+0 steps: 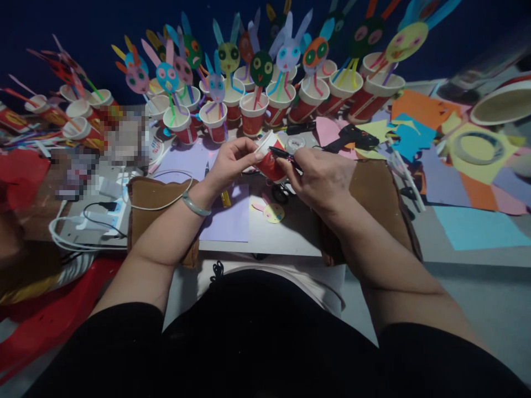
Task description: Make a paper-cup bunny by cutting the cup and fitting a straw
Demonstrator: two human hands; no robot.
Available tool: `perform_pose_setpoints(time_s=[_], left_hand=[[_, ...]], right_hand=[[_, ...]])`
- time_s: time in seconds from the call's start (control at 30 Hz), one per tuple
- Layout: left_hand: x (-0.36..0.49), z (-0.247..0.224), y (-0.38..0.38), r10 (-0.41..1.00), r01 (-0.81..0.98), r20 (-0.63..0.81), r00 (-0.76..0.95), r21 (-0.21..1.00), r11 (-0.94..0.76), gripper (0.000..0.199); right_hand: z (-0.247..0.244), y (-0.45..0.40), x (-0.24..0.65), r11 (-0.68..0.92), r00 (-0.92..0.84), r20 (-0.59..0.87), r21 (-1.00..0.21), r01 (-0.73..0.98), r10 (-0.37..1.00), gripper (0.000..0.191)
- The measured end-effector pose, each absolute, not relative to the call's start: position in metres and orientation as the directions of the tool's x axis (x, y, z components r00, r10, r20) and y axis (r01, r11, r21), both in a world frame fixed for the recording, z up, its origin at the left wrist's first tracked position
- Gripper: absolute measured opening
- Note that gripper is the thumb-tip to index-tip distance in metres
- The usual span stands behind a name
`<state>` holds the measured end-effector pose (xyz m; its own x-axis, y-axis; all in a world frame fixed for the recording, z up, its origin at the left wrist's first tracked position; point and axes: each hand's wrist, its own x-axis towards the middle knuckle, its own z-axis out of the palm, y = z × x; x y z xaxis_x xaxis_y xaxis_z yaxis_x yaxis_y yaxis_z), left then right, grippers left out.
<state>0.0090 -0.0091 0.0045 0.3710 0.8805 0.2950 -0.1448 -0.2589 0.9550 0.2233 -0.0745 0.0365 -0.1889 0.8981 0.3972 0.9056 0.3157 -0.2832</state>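
Cup (pixel 271 167) sits in mid-air at the centre of the frame, over the desk (pixel 290 243). Nearest, at lower left and lower right of centre, two brown pads (pixel 143 207) (pixel 379 207) lie under or beside the forearms, probably to cushion them on the edge. Between them, a purple sheet (pixel 232 224) lies flat, with a yellow rabbit face (pixel 274 213) to its right, below the cup, perhaps put there to be within easy reach. Dark scissor handles (pixel 280 193) show just beyond the face. Above these, the left hand (pixel 232 161) has its grip closed to a pinch, thumb and fingers at the cup's rim, which seems meant to steady it. The right hand (pixel 326 174) has its grip closed round a slim black tool (pixel 290 157), its tip at the cup near the rim; whether it touches, I cannot tell. The cup is tilted: its mouth points to the upper left, its base to the lower right, and its long axis slants between them. Farther off, a black glue gun (pixel 352 136) rests on paper scraps (pixel 373 130) at upper right of centre. Farthest, standing cups (pixel 180 126) line the back, mouths up, likely so they can hold the straws (pixel 285 83) bearing rabbit heads (pixel 166 77).
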Motion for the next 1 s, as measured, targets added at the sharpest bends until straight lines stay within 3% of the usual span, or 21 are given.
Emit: perform_pose_setpoints(time_s=[0.5,1.0], left_hand=[[0.000,0.014,-0.005,0.882,-0.130,0.258,0.394,0.966,-0.224,0.052],[-0.011,0.035,-0.009,0.813,-0.097,0.149,0.563,0.989,-0.114,0.056]], right_hand=[[0.040,-0.075,0.225,0.343,-0.274,0.428,-0.093,0.935,0.861,0.058],[0.046,-0.075,0.236,0.509,-0.436,0.422,-0.074,0.858,0.795,0.055]])
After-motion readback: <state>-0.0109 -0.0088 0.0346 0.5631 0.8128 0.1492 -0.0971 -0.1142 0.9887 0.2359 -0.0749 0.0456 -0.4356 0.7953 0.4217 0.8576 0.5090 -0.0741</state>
